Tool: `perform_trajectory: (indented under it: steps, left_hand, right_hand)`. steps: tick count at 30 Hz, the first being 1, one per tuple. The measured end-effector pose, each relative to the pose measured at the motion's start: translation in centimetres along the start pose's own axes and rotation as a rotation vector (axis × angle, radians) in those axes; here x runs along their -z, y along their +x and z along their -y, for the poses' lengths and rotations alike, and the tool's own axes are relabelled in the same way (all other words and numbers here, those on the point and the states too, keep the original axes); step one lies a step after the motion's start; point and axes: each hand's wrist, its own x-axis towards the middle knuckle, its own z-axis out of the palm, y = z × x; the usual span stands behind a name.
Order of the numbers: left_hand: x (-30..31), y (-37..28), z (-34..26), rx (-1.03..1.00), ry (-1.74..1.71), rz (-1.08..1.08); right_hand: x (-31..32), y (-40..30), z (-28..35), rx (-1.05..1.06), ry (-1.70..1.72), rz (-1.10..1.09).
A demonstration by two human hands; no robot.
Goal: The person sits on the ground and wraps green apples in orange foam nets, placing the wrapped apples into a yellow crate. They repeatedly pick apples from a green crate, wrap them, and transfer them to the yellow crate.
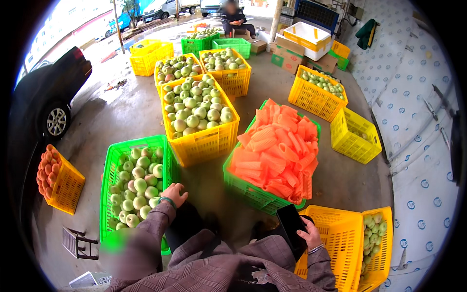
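My left hand (174, 195), with a green bangle at the wrist, rests by the right rim of a green plastic crate (135, 141) of greenish apples (140, 185); its fingers are loosely curled and I see nothing in them. In my right hand (311, 233) is a black smartphone (289, 222), held over my right leg, its screen dark. Between and beyond my hands stands another green crate (245, 191), heaped with orange-pink foam fruit nets (276, 146). A yellow crate (204, 146) full of apples stands ahead, just beyond the left green crate.
A yellow crate (339, 237) stands right of my right hand, beside one holding apples (386, 237). Far left are a crate of net-wrapped fruit (69, 188), a small stool (81, 244) and a parked dark vehicle (47, 87). More crates stand ahead, where a person (233, 18) sits.
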Motion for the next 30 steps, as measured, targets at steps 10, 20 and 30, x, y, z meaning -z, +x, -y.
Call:
perform_trajectory:
  steps: [10,20,30]
  left_hand:
    - [-0.08,0.21,0.18,0.029,-0.011,0.029]
    - [-0.33,0.33,0.30,0.044,0.060,0.034]
    - [0.13,0.33,-0.22,0.056,0.106,0.070]
  right_hand:
    - [0.01,-0.28,0.17,0.029,-0.006,0.002]
    - [0.04,-0.33,0.49,-0.001,-0.022,0.010]
    - [0.46,-0.04,-0.24,0.008,0.000,0.016]
